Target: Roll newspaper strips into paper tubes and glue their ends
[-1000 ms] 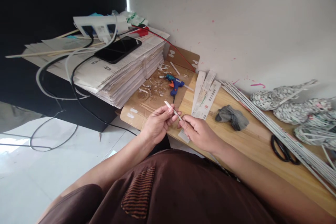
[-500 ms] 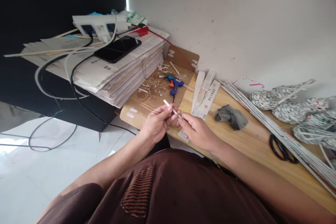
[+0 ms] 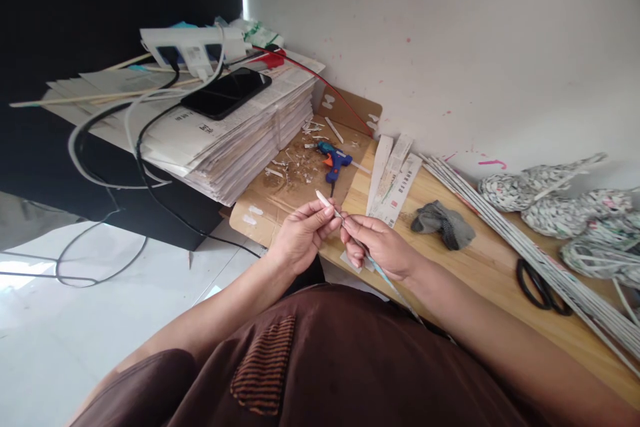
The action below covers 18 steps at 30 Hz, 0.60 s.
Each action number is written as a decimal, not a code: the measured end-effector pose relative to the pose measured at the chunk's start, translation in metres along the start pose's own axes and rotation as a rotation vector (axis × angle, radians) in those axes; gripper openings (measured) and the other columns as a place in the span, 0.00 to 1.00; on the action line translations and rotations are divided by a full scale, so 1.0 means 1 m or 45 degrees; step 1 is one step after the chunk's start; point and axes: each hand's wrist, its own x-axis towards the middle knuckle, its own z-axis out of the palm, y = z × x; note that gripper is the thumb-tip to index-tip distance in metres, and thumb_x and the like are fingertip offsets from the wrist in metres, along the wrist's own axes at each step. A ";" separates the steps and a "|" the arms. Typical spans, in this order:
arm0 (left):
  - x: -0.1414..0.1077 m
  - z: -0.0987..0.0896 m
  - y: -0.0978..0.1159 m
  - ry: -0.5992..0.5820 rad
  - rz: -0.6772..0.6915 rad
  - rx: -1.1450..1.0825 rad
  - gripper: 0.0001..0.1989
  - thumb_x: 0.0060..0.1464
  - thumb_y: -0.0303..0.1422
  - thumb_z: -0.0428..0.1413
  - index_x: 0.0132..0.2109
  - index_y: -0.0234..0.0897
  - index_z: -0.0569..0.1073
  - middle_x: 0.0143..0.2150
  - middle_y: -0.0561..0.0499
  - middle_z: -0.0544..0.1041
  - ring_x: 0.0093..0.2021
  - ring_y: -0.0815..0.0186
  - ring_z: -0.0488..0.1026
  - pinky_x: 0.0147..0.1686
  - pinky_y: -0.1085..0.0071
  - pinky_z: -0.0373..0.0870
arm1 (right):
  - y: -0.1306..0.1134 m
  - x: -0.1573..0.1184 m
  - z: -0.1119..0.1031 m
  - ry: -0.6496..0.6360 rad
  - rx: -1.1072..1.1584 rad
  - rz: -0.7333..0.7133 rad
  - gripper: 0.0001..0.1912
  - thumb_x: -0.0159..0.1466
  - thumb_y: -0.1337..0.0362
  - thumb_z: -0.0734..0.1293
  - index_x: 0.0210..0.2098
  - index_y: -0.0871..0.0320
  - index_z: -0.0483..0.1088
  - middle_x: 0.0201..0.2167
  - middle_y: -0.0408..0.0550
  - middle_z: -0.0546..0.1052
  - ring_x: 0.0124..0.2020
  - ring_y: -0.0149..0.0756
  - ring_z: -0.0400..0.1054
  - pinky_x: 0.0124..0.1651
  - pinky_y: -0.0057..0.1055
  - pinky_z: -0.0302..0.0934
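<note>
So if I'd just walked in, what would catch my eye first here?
Probably the blue glue gun with its orange trigger, lying among paper scraps on the cardboard. Just in front of it, the left hand and right hand pinch a thin pale paper roll. Off to the right, knobbly woven bundles sit by the wall.

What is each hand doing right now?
Left hand: closed, pinching the thin paper roll near its tip.
Right hand: closed, gripping the same roll further down.
</note>
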 end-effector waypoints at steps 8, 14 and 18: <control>-0.001 -0.003 0.000 -0.026 -0.011 -0.008 0.05 0.49 0.19 0.61 0.35 0.30 0.78 0.30 0.49 0.79 0.30 0.71 0.78 0.32 0.82 0.76 | 0.002 0.000 0.000 -0.110 -0.063 0.034 0.18 0.67 0.48 0.59 0.32 0.56 0.63 0.15 0.36 0.61 0.16 0.29 0.59 0.22 0.27 0.51; 0.000 -0.005 0.002 0.014 0.024 -0.011 0.06 0.49 0.19 0.61 0.37 0.28 0.79 0.30 0.49 0.79 0.28 0.73 0.77 0.32 0.81 0.76 | -0.005 -0.010 0.011 0.219 -0.935 -0.323 0.16 0.70 0.52 0.57 0.35 0.55 0.67 0.19 0.39 0.68 0.21 0.29 0.62 0.29 0.28 0.55; 0.000 -0.006 0.002 0.004 0.008 -0.009 0.06 0.49 0.19 0.62 0.36 0.29 0.79 0.29 0.48 0.80 0.27 0.73 0.77 0.32 0.82 0.76 | -0.003 -0.010 0.014 0.196 -0.849 -0.253 0.18 0.70 0.50 0.55 0.35 0.55 0.65 0.18 0.38 0.65 0.20 0.28 0.61 0.27 0.27 0.56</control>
